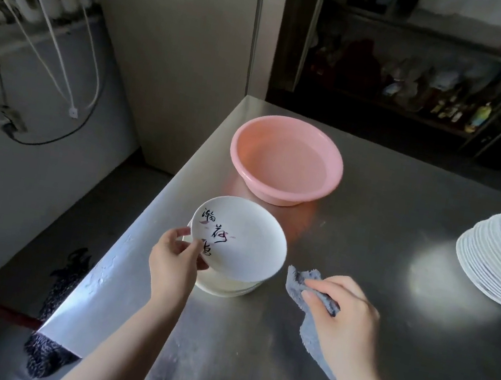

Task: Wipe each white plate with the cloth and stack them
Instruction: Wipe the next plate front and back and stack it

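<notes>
My left hand (174,260) pinches the near-left rim of a white plate (247,242) with black brush writing, holding it tilted above a short stack of white plates (227,286) near the table's left edge. To its right, my right hand (344,316) grips a grey-blue cloth (297,282), whose end hangs down below the hand. The cloth is just clear of the tilted plate's rim. A taller stack of white plates (500,262) with the same writing stands at the right edge of the view.
A pink plastic basin (286,159) sits on the steel table (371,307) behind the short stack. The table's left edge drops to a grey floor. A dark shelf unit (425,69) with bottles stands beyond the far edge.
</notes>
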The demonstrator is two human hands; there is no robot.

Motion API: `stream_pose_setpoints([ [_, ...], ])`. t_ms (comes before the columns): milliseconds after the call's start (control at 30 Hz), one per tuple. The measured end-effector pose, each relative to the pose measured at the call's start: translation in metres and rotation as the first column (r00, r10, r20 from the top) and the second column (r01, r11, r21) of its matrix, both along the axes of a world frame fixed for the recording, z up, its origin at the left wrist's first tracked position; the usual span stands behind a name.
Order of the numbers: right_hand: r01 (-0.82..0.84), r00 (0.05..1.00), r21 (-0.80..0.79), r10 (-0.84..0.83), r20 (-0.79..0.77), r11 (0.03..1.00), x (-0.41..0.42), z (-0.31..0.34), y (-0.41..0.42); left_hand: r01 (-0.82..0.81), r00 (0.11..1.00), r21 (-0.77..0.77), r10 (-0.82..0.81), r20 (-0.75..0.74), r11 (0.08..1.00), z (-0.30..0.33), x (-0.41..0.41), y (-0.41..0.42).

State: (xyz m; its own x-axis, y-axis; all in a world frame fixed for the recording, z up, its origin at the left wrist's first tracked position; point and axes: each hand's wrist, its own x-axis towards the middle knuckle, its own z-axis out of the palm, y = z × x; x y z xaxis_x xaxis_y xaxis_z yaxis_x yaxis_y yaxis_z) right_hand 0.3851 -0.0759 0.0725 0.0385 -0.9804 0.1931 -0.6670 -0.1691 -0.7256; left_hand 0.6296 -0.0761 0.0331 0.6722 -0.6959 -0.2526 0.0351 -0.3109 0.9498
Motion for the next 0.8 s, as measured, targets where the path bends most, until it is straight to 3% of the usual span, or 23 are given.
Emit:
stream_pose_setpoints([
  [200, 0.234, 0.972, -0.051, -0.234, 0.013, 0.971, -0.069, 0.012, 0.006, 0.159, 0.986, -0.104, -0.164, -0.038, 0.982, 0.018, -0.054, -0.003],
  [433, 0.43, 0.903, -0.102, -0.428, 0.043, 0.897, -0.186, 0.022, 0.023, 0.358, 0.915, -0.159, -0.38, -0.136, 0.92, 0.014, -0.185, -0.001],
  [800, 0.301, 0.954, 0.059, -0.3, -0.024, 0.952, -0.352, -0.017, 0.042, 0.381, 0.886, 0.026, -0.357, -0.295, 0.924, -0.049, -0.374, 0.048],
])
